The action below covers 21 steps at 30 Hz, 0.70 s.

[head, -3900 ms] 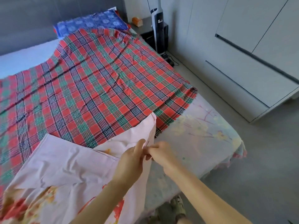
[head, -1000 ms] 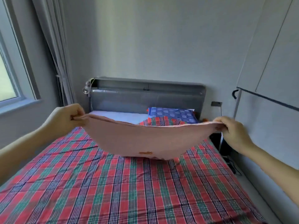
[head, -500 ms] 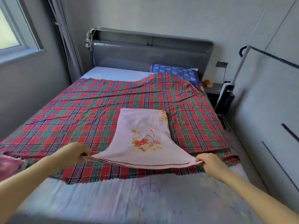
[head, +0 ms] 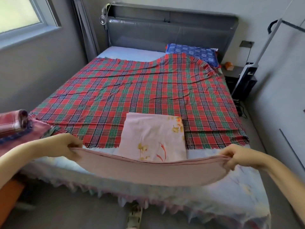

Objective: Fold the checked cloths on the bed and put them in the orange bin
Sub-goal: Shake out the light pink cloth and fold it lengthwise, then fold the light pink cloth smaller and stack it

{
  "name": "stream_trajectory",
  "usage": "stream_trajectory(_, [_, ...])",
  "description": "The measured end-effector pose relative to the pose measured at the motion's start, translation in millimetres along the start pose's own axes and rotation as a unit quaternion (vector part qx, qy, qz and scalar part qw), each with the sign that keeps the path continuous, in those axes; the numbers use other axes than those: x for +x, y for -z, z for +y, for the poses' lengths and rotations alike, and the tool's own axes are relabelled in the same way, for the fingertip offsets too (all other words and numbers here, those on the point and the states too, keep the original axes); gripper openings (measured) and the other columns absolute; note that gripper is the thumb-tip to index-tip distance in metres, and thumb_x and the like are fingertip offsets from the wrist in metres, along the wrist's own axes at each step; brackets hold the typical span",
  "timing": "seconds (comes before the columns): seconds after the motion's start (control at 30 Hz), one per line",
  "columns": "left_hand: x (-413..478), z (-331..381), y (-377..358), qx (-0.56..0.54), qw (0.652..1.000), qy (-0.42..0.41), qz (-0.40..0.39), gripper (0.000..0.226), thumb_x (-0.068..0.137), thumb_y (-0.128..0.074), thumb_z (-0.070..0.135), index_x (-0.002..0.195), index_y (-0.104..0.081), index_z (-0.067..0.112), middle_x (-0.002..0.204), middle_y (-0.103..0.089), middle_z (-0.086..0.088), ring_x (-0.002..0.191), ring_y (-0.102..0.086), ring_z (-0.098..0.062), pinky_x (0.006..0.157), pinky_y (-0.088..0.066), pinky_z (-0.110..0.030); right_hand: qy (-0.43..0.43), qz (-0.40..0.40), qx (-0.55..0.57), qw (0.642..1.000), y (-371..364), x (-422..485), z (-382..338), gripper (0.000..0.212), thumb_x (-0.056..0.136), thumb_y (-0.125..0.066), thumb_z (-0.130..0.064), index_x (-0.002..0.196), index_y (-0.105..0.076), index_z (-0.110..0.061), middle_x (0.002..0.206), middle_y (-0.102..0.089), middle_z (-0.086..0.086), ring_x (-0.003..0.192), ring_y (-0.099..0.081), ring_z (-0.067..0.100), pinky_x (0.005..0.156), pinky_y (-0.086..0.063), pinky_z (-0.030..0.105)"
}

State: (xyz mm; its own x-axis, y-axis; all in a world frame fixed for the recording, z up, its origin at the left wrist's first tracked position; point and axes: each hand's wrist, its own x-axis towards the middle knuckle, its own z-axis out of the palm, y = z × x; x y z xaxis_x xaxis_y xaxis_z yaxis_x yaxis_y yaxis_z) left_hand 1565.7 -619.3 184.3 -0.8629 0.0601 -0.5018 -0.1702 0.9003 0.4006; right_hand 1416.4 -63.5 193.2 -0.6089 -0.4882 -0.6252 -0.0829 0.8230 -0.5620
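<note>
A pink floral cloth point(head: 153, 139) lies partly on the bed, its far part flat on a large red and green checked cloth point(head: 135, 90) spread over the mattress. My left hand point(head: 66, 146) and my right hand point(head: 237, 157) each pinch a near corner of the pink cloth. The near edge sags between them, lifted over the foot of the bed. An orange bin point(head: 9, 194) shows only as a corner at the lower left. A bundled pinkish checked cloth point(head: 18, 126) lies at the bed's left edge.
A grey headboard point(head: 171, 30) and a blue pillow point(head: 193, 52) are at the far end. A nightstand point(head: 234, 71) and a standing vacuum point(head: 245, 80) are at the right, beside grey wardrobe doors point(head: 280, 96). A window point(head: 19, 15) is at the left. My foot point(head: 134, 217) is on the floor.
The pink cloth came down from mid-air onto the checked cloth. Since half a second ago, both hands have drawn its near edge back toward me and lifted it, doubling the cloth.
</note>
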Motion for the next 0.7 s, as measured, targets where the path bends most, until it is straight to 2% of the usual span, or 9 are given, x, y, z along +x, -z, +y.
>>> stream_trajectory(0.07, [18, -6, -3, -0.042, 0.998, 0.019, 0.043, 0.028, 0.074, -0.073, 0.008, 0.058, -0.056, 0.023, 0.052, -0.052, 0.011, 0.054, -0.046, -0.004, 0.06, -0.036, -0.024, -0.013, 0.052, 0.029, 0.998, 7, 21, 6, 0.011, 0.068, -0.064, 0.0, 0.078, -0.064, 0.004, 0.07, -0.055, 0.007, 0.067, -0.048, 0.016, 0.062, -0.042, 0.027])
stream_trajectory(0.17, [54, -10, -15, -0.127, 0.982, 0.069, 0.121, 0.02, 0.078, -0.071, 0.005, 0.066, -0.055, 0.009, 0.061, -0.053, 0.001, 0.063, -0.049, -0.016, 0.064, -0.037, -0.029, -0.028, 0.145, 0.094, 0.985, 8, 60, 9, 0.013, 0.074, -0.066, -0.004, 0.083, -0.066, 0.004, 0.072, -0.055, 0.006, 0.07, -0.048, 0.016, 0.065, -0.038, 0.028])
stream_trajectory(0.27, [108, -12, -25, -0.226, 0.95, 0.124, 0.178, 0.012, 0.082, -0.067, 0.002, 0.079, -0.055, 0.002, 0.072, -0.057, -0.013, 0.068, -0.054, -0.023, 0.064, -0.047, -0.033, -0.059, 0.219, 0.171, 0.959, 7, 114, 7, 0.005, 0.082, -0.062, 0.003, 0.083, -0.066, 0.003, 0.076, -0.062, 0.006, 0.072, -0.055, 0.018, 0.064, -0.041, 0.026])
stream_trajectory(0.37, [165, -17, -22, -0.31, 0.91, 0.153, 0.226, 0.008, 0.086, -0.064, 0.006, 0.092, -0.059, 0.004, 0.085, -0.063, -0.017, 0.07, -0.058, -0.027, 0.063, -0.05, -0.034, -0.083, 0.279, 0.23, 0.928, 13, 165, 3, 0.011, 0.085, -0.059, 0.002, 0.077, -0.063, -0.005, 0.072, -0.058, 0.006, 0.068, -0.051, 0.02, 0.062, -0.04, 0.03])
stream_trajectory(0.43, [209, -22, -12, -0.344, 0.886, 0.172, 0.26, 0.006, 0.088, -0.063, 0.007, 0.093, -0.06, 0.006, 0.087, -0.063, -0.014, 0.068, -0.054, -0.025, 0.06, -0.046, -0.03, -0.093, 0.33, 0.27, 0.9, 24, 200, 0, 0.006, 0.088, -0.059, -0.002, 0.084, -0.062, -0.006, 0.076, -0.059, 0.003, 0.074, -0.054, 0.022, 0.058, -0.041, 0.031])
stream_trajectory(0.47, [234, -25, -6, -0.357, 0.875, 0.181, 0.272, 0.007, 0.088, -0.063, 0.007, 0.094, -0.061, 0.005, 0.088, -0.063, -0.014, 0.069, -0.054, -0.024, 0.061, -0.046, -0.03, -0.101, 0.352, 0.288, 0.885, 31, 221, -2, 0.003, 0.089, -0.06, -0.003, 0.091, -0.062, -0.003, 0.082, -0.061, 0.003, 0.082, -0.056, 0.025, 0.063, -0.045, 0.032])
stream_trajectory(0.57, [306, -41, 1, -0.376, 0.856, 0.198, 0.295, 0.006, 0.087, -0.061, 0.007, 0.092, -0.063, 0.005, 0.085, -0.063, -0.012, 0.073, -0.055, -0.024, 0.061, -0.045, -0.028, -0.114, 0.397, 0.317, 0.854, 46, 290, 6, 0.02, 0.089, -0.061, -0.003, 0.106, -0.062, 0.007, 0.103, -0.063, 0.014, 0.095, -0.055, 0.026, 0.082, -0.043, 0.036])
stream_trajectory(0.63, [338, -46, 1, -0.373, 0.85, 0.213, 0.303, 0.006, 0.087, -0.06, 0.009, 0.085, -0.063, 0.004, 0.074, -0.059, -0.009, 0.066, -0.05, -0.023, 0.06, -0.041, -0.027, -0.13, 0.411, 0.323, 0.843, 50, 322, 17, 0.018, 0.087, -0.061, -0.002, 0.102, -0.063, 0.009, 0.103, -0.065, 0.02, 0.089, -0.054, 0.021, 0.079, -0.04, 0.033])
stream_trajectory(0.7, [385, -62, -3, -0.363, 0.85, 0.227, 0.305, 0.014, 0.086, -0.059, 0.011, 0.082, -0.064, -0.001, 0.068, -0.055, -0.011, 0.061, -0.044, -0.021, 0.057, -0.036, -0.028, -0.161, 0.427, 0.32, 0.83, 53, 370, 37, 0.02, 0.085, -0.062, -0.004, 0.095, -0.06, 0.013, 0.099, -0.063, 0.033, 0.078, -0.057, 0.028, 0.075, -0.044, 0.036])
